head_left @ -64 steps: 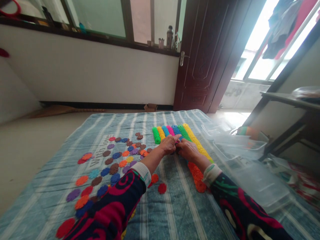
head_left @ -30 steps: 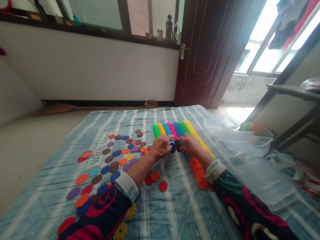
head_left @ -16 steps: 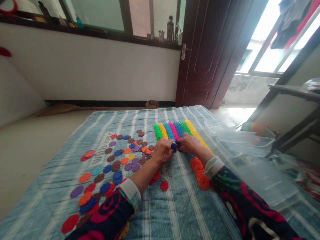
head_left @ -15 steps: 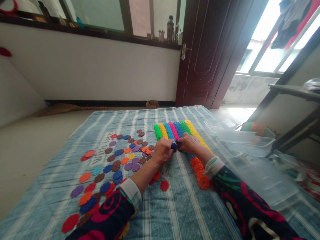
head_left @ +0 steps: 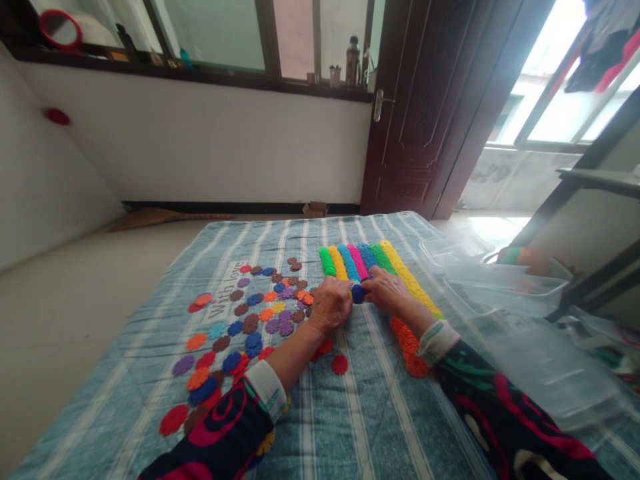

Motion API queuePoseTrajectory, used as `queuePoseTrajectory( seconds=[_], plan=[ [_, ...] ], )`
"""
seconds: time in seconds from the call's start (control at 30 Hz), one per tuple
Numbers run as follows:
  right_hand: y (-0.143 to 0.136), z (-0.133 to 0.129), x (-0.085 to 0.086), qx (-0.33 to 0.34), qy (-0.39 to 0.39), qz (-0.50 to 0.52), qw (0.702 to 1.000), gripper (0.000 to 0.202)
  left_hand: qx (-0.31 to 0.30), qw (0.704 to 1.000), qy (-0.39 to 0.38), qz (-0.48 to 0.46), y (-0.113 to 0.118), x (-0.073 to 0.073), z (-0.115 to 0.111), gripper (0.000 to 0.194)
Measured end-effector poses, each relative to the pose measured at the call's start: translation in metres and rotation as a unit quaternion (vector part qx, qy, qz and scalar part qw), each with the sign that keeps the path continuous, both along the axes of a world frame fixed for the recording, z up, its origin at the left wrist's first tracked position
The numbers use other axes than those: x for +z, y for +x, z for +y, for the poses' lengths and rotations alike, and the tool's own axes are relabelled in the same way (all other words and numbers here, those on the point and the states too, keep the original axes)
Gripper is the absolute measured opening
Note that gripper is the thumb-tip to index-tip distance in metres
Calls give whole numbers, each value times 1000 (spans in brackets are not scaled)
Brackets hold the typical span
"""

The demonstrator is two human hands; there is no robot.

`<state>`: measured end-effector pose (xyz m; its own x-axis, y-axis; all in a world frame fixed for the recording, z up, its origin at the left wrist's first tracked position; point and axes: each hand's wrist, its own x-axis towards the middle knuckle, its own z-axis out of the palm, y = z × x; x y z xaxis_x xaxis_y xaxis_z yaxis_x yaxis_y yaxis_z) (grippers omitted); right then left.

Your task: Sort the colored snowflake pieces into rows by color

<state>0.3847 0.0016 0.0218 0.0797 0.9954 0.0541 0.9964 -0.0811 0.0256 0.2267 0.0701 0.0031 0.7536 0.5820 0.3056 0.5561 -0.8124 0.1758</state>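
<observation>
My left hand (head_left: 331,305) and my right hand (head_left: 387,290) meet over the striped cloth. Between their fingertips is a dark blue disc (head_left: 358,293), and the fingers of both hands are closed on it. Just beyond them lie rows of overlapping discs: green (head_left: 327,261), yellow (head_left: 339,263), light blue, pink, blue, green and a long yellow row (head_left: 410,280). An orange row (head_left: 407,347) runs below my right wrist. Loose notched discs in brown, purple, red, orange and blue are scattered to the left of my left hand, among them a red one (head_left: 339,364).
Clear plastic containers (head_left: 505,293) stand at the right side of the cloth (head_left: 320,427). Farther back are a dark red door (head_left: 420,100), a small cardboard box (head_left: 315,209) and a ledge with a flask (head_left: 353,61). A grey shelf (head_left: 600,180) is at the right.
The view has shifted, so the scene sits farther right. The dark piece at my right fingertips has come together with the blue one, and the blue disc now shows flat between both hands.
</observation>
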Motion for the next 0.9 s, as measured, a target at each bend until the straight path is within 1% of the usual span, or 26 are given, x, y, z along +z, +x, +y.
queuePoseTrajectory(
  seconds=[0.2,0.5,0.67,0.77,0.9],
  plan=[
    [-8,1,-5,-5,6,-2,1000,20,1,1000,2,14,2,-5,-4,26],
    [-12,2,-4,-1,5,13,1000,20,-13,1000,9,1,8,-14,1,19],
    [-15,0,-4,1,-2,14,1000,19,-8,1000,1,-6,10,-13,1,17],
    [-15,-5,1,-5,11,21,1000,19,-9,1000,4,-26,2,-10,3,22],
    [-22,-23,14,-4,38,38,999,17,-4,998,5,-61,-23,-5,6,33]
  ],
)
